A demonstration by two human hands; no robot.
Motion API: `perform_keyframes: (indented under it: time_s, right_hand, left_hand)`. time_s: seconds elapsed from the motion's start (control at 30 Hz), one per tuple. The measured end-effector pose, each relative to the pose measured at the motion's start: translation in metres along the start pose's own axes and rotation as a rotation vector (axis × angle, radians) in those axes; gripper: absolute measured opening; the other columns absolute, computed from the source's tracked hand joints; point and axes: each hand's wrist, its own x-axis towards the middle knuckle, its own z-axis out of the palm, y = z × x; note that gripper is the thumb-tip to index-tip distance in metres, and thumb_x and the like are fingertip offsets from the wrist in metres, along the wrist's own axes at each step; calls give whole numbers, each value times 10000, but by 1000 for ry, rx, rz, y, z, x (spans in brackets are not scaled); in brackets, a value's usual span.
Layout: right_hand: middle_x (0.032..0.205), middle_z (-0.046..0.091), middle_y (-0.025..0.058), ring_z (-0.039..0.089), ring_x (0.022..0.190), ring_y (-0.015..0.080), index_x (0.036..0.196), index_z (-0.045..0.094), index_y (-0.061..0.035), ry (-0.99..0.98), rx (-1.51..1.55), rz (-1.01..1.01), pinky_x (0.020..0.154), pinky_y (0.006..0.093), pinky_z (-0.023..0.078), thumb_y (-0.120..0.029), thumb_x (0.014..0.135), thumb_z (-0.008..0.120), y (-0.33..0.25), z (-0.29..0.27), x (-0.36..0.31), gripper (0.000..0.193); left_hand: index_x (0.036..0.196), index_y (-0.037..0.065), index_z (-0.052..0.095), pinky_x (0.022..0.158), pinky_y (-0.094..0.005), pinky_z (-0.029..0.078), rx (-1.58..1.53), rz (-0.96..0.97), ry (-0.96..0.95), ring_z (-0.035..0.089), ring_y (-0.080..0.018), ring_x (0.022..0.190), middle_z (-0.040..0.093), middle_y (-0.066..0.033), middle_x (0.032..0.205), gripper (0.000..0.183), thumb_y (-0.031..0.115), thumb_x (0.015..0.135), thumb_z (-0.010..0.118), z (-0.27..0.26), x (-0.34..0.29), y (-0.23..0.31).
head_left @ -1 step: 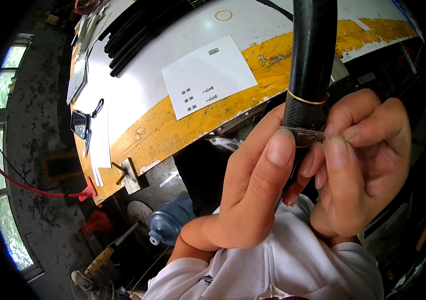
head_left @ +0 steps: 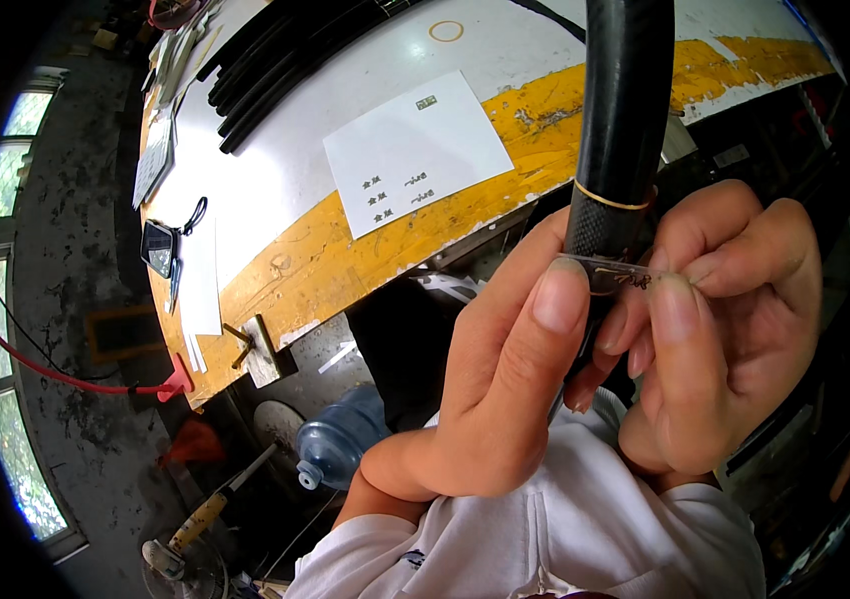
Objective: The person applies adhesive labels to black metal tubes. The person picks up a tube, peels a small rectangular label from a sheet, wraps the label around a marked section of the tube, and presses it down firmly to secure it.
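1. Film (head_left: pixel 613 271), a small clear strip with dark and gold marks, lies across the near end of a black tube (head_left: pixel 627 100), below its thin gold ring (head_left: pixel 610 203).
2. The left hand (head_left: pixel 500 374) is closed on the tube, its thumb at the film's left end; its other fingers are mostly hidden.
3. The right hand (head_left: pixel 730 334) pinches the film's right end between thumb and finger — its other fingers curl near the tube.
4. Beyond the hands, a white sheet (head_left: pixel 420 145) with small dark marks rests on the table (head_left: pixel 310 255).
5. More black tubes (head_left: pixel 280 75) lie together farther back — a tan loop (head_left: pixel 431 33) sits to their right.
6. A blue bottle (head_left: pixel 350 429) is below the table's near edge.
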Motion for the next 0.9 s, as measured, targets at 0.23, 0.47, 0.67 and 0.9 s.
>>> perform_keyframes:
  time_s: [0.23, 0.47, 0.67, 0.9]
  right_hand:
    - [827, 530, 135, 477, 515, 59, 958, 436, -14, -5, 7, 8, 458, 151, 393, 38, 869, 531, -1, 2, 0, 140]
    - [809, 522, 130, 465, 503, 54, 942, 433, -13, -2, 2, 14, 455, 148, 392, 23, 875, 548, 1, 1, 1, 138]
    - [808, 520, 128, 463, 497, 50, 931, 429, -13, 3, 8, 11, 455, 147, 399, 21, 874, 550, 2, 2, 2, 138]
    - [811, 518, 125, 465, 492, 50, 927, 422, -15, -2, -2, 31, 452, 150, 397, 24, 876, 542, 0, 1, 2, 136]
  left_hand:
    - [1405, -29, 389, 561, -183, 359, 4, -6, 26, 472, -59, 715, 521, -25, 885, 546, 387, 1054, 344, 3, -2, 3]
    - [1402, -31, 391, 556, -180, 355, -10, 2, 30, 472, -56, 706, 526, -26, 887, 525, 363, 1058, 348, 2, -1, 1]
    - [1412, -29, 391, 556, -180, 349, 4, 16, 36, 453, -46, 682, 527, -18, 881, 518, 350, 1060, 356, 1, -1, -1]
    - [1413, -28, 392, 556, -179, 347, 26, 26, 32, 441, -42, 672, 525, -15, 870, 521, 354, 1060, 358, 1, -2, 1]
